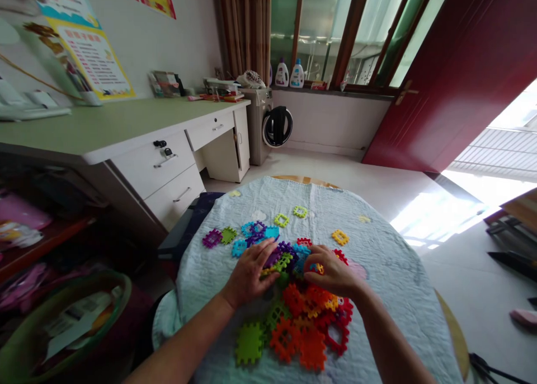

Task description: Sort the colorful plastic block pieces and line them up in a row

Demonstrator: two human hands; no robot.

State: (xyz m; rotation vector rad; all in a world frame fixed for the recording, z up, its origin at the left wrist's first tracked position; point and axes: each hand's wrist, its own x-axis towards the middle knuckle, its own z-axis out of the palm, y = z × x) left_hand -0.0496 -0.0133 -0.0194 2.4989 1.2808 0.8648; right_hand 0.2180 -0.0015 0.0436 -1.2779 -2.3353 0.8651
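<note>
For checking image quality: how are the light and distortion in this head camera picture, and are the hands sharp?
Head view: sunlight glares on the floor at right, nearly washing it out; wide-angle distortion makes the red door and desk lean; the left hand and right hand look fairly sharp, with no clear motion blur.

Room notes: white plaster wall [168, 37] bears a yellow-bordered poster [94, 59]. Long desk with pale green top and white drawers [104, 121] runs along it. Beige front-loading washing machine [260, 121] stands under a brown striped curtain [243, 26], beside a brown-framed window [323, 31]. Dark red door [440, 82] stands open; sunlight falls across pale tiled floor [436, 216].
</note>
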